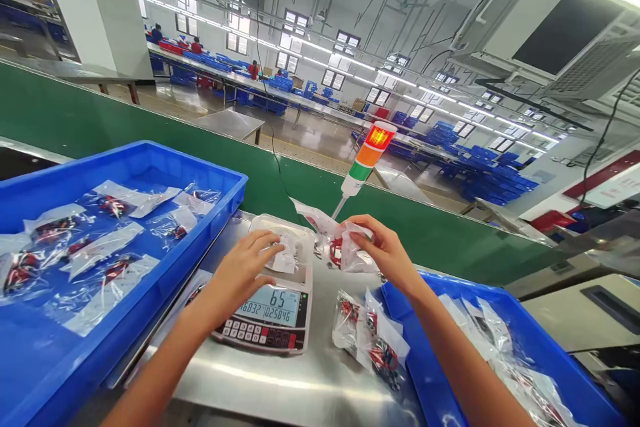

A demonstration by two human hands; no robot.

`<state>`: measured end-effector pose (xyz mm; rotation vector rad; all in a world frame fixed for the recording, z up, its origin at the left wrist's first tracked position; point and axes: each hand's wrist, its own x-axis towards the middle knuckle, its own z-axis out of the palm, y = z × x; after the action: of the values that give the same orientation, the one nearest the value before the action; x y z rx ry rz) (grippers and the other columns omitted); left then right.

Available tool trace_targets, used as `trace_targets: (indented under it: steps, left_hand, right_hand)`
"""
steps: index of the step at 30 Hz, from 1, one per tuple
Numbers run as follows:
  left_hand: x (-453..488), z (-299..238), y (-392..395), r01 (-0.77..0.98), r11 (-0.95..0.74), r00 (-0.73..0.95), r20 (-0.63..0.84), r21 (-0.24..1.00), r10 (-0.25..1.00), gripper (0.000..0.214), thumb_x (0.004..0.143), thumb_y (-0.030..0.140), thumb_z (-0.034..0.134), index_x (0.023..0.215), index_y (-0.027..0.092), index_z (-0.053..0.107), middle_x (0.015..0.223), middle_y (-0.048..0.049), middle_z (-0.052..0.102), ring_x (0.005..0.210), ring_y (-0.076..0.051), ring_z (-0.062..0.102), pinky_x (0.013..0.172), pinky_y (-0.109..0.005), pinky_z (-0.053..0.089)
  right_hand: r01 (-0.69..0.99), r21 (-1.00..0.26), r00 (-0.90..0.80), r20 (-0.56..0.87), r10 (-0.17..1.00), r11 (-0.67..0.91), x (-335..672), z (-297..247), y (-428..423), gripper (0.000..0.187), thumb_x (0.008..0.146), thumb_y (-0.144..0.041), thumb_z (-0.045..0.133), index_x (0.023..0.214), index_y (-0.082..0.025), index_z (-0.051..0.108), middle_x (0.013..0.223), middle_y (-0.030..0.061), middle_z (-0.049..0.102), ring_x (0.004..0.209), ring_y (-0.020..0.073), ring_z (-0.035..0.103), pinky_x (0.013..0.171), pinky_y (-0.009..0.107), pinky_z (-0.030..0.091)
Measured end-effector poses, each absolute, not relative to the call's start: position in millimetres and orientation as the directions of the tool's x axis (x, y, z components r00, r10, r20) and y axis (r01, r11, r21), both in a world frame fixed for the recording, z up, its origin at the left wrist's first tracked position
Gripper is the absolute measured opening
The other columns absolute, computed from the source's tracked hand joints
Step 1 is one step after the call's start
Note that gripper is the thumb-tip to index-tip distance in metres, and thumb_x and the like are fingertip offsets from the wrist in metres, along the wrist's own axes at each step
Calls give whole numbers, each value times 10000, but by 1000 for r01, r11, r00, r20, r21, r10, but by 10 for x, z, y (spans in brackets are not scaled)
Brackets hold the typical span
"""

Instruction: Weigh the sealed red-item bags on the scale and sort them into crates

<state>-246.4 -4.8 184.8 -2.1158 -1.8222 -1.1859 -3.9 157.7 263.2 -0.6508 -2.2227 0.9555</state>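
Note:
My right hand [376,244] pinches a clear and white plastic bag [345,250] with red wire-like parts inside, held up just right of the scale. My left hand [245,263] reaches over the counting scale [270,340], fingers apart. Under its fingertips a small plastic bag [286,257] lies on the scale's pan; whether they touch it I cannot tell. The scale's display [275,305] reads 65 on its top line. Closer to me on the metal bench lie more bags [373,340] with red and dark parts, side by side and partly overlapping.
A blue tray [200,233] with several filled bags stands on the left. Another blue tray [415,353] with bags is on the right, partly behind my forearm. Behind the scale rise a signal light [370,157], its red section lit, and a green partition [270,160]. Distant people sit at benches.

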Motion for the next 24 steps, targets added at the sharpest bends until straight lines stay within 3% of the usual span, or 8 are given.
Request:
trace_targets:
  steps: [3, 6, 9, 12, 14, 17, 20, 24]
  left_hand:
    - [-2349, 1719, 134, 898, -259, -5, 598, 356, 802, 212, 860, 121, 625, 998, 248, 723, 1246, -24, 734, 1231, -265, 642, 1095, -449, 521]
    - [-2467, 1876, 366, 879, -170, -172, 629, 445, 758, 216, 966, 227, 510, 860, 232, 698, 999, -10, 775, 1022, -213, 715, 957, -353, 572]
    - [-2796, 2228, 418, 816, 29, -472, 637, 577, 609, 283, 985, 319, 465, 922, 168, 696, 903, -62, 763, 827, -215, 721, 801, -360, 586]
    - [-3175, 2550, 175, 699, 218, -703, 598, 682, 384, 277, 930, 365, 561, 919, 136, 718, 776, -60, 751, 723, -222, 718, 811, -418, 586]
    - [-3356, 2668, -81, 623, 326, -781, 588, 711, 211, 275, 898, 343, 592, 946, 111, 730, 840, -104, 763, 815, -285, 737, 921, -544, 549]
    - [-3424, 2687, -403, 606, 409, -764, 643, 682, 58, 373, 877, 395, 623, 1105, 112, 712, 1202, -177, 721, 1170, -407, 655, 1037, -665, 451]
    - [-3249, 2584, -509, 752, 330, -635, 761, 570, 132, 493, 945, 522, 548, 1224, 130, 654, 1336, -148, 663, 1302, -397, 571, 1056, -667, 447]
    - [-2851, 2348, -380, 888, 15, -406, 768, 460, 495, 365, 1010, 479, 486, 1120, 199, 692, 1160, -74, 736, 1147, -295, 672, 1049, -531, 522]
  right_hand:
    - [199, -763, -670, 352, 653, 615, 53, 2633, 1591, 223, 925, -408, 612, 1045, -240, 698, 1064, 35, 738, 984, 217, 646, 867, 334, 495]
    - [213, -739, -679, 358, 641, 639, 22, 2673, 1644, 212, 925, -388, 602, 1048, -237, 688, 1071, 31, 734, 982, 211, 650, 866, 338, 498]
    - [210, -709, -724, 351, 594, 674, -143, 2716, 1739, 201, 920, -360, 583, 1053, -239, 673, 1098, 37, 730, 1004, 208, 648, 859, 338, 494]
    - [192, -671, -830, 279, 484, 716, -318, 2733, 1813, 211, 928, -329, 554, 1083, -242, 668, 1176, 51, 732, 1057, 214, 649, 851, 343, 490]
    - [187, -643, -887, 214, 409, 743, -360, 2736, 1825, 219, 941, -308, 528, 1100, -249, 665, 1307, 60, 706, 1117, 226, 645, 826, 340, 491]
    - [217, -627, -893, 181, 411, 748, -262, 2756, 1781, 225, 958, -329, 512, 1105, -259, 667, 1479, 58, 609, 1128, 238, 650, 751, 323, 496]
    - [280, -659, -845, 177, 505, 699, -21, 2801, 1677, 274, 960, -409, 538, 1149, -265, 675, 1437, 63, 640, 1101, 247, 659, 750, 329, 519]
    - [361, -733, -722, 172, 670, 577, 380, 2806, 1493, 377, 943, -535, 577, 1179, -259, 680, 1223, 58, 737, 1018, 242, 685, 806, 338, 558]
